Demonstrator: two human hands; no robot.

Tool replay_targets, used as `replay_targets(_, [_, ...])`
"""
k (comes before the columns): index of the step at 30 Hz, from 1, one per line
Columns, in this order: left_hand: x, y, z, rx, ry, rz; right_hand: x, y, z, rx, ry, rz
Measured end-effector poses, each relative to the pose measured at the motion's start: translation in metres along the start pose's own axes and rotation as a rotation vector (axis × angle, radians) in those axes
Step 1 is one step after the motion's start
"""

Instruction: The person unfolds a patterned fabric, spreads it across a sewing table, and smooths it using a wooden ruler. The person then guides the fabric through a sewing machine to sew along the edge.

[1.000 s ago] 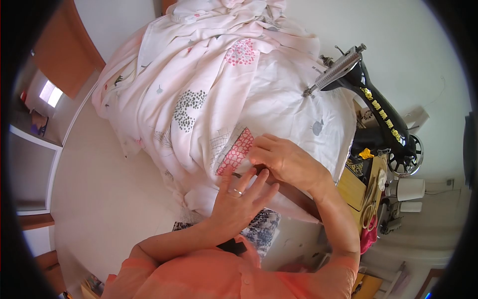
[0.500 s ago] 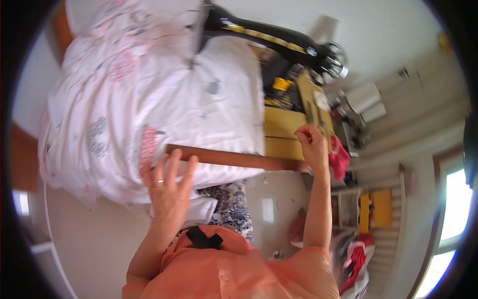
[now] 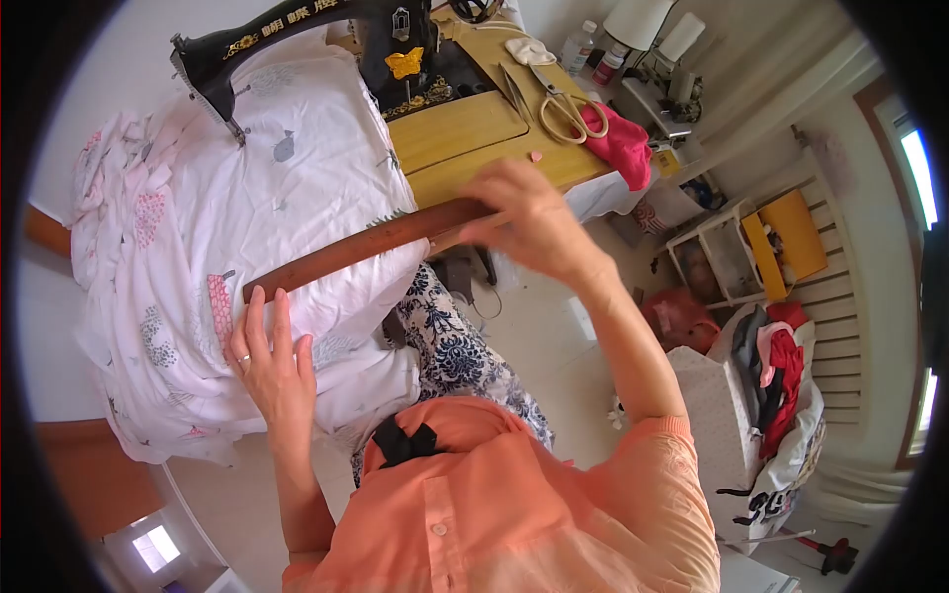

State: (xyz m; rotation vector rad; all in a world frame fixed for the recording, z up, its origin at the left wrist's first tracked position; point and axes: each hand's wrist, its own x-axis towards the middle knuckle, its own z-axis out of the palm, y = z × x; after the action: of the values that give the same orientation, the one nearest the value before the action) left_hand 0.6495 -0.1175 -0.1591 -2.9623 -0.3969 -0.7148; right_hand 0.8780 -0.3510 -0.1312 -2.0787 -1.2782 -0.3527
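A long brown wooden ruler point(image 3: 371, 243) lies slanted across the white printed fabric point(image 3: 326, 188), its right end reaching past the cloth toward the table edge. My left hand point(image 3: 272, 361) rests open on the fabric, with fingertips at the ruler's left end. Round the ruler's right end, the fingers and thumb of my right hand point(image 3: 529, 217) are closed, slightly blurred. Behind the cloth stands a black sewing machine point(image 3: 267, 40), whose needle end is over the fabric.
On the wooden sewing table point(image 3: 455, 148) lie scissors point(image 3: 571, 117) and a pink cloth point(image 3: 623, 146). Bottles point(image 3: 578, 47) and a lamp point(image 3: 638, 22) stand behind. A basket of clothes point(image 3: 776, 376) and a white shelf point(image 3: 717, 252) are to the right.
The view has turned, bringing the table and scissors into clearer sight. My right hand has gone from a raised pinch near the ruler's right end to closing round that end.
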Motion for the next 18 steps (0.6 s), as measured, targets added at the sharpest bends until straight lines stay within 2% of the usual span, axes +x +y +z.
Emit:
replay_targets(1, [-0.001,-0.002,0.001,-0.016,-0.002,0.011,-0.001,-0.009,0.003,-0.006,-0.064,-0.081])
replay_targets(9, [-0.006,-0.013,0.003,-0.138,-0.009,-0.011,0.004,-0.002,0.025,-0.115,-0.058,-0.133])
replay_targets(11, [-0.006,-0.017,-0.005,-0.258,0.048,-0.026,0.003,-0.009,0.013,-0.181,-0.117,-0.069])
replay_targets(14, [-0.008,-0.035,-0.015,-0.288,0.072,-0.021,-0.007,-0.013,-0.007,-0.265,-0.030,0.046])
replay_targets(16, [-0.002,-0.040,-0.021,-0.317,0.081,-0.002,-0.025,0.004,-0.019,-0.147,0.072,0.181])
replay_targets(18, [0.003,-0.052,-0.026,-0.337,0.056,0.010,-0.041,0.013,-0.033,-0.059,0.170,0.480])
